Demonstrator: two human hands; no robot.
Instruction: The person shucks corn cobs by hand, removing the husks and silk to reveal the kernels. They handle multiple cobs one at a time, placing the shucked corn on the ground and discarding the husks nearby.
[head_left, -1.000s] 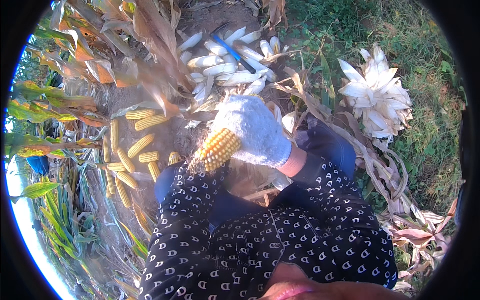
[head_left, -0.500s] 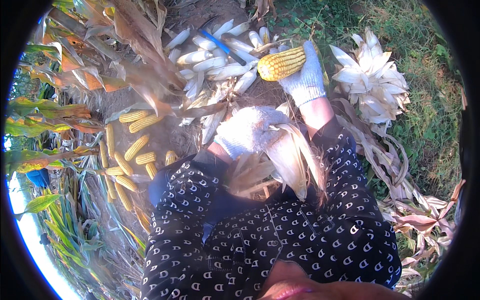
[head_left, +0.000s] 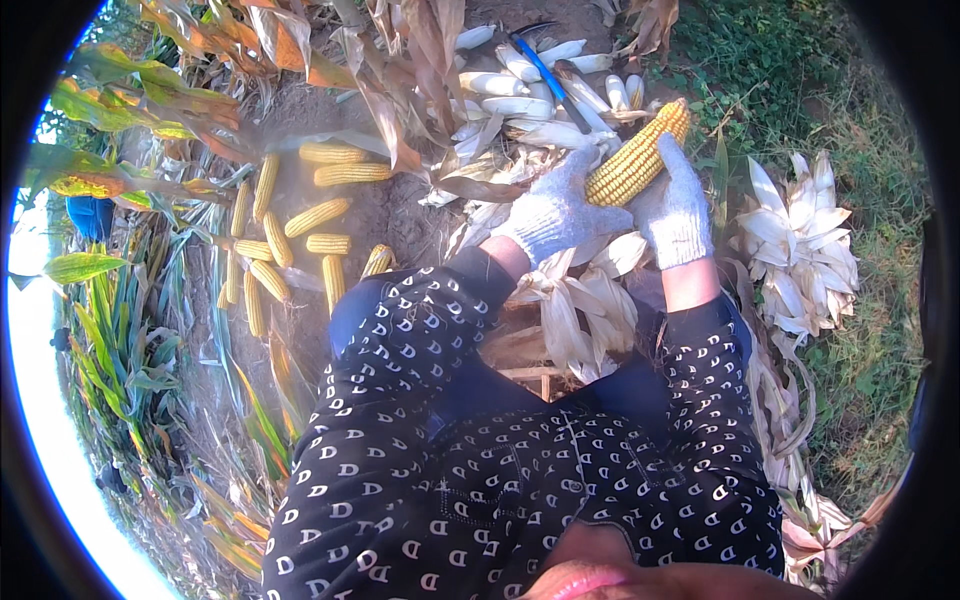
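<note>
A husked yellow corn cob (head_left: 638,158) is held up in front of me, its narrow end pointing away to the right. My right hand (head_left: 677,212), in a white knit glove, grips its right side with the thumb along the kernels. My left hand (head_left: 560,208), gloved the same way, closes round the cob's lower left end; some of its fingers are hidden. Just below both hands hang pale dry husks (head_left: 585,315), above my lap. Whether they touch the left glove I cannot tell.
Several bare yellow cobs (head_left: 318,217) lie on the soil at left. Ahead are ears in white husk (head_left: 515,105), with a blue-handled curved blade (head_left: 545,72) on them. Peeled husks (head_left: 800,245) are heaped on the grass at right. Dry stalks (head_left: 390,90) lean in at upper left.
My left hand has moved from the loose husks up to the cob and now holds it too. The cob has turned, its narrow end now pointing away. The view has shifted.
</note>
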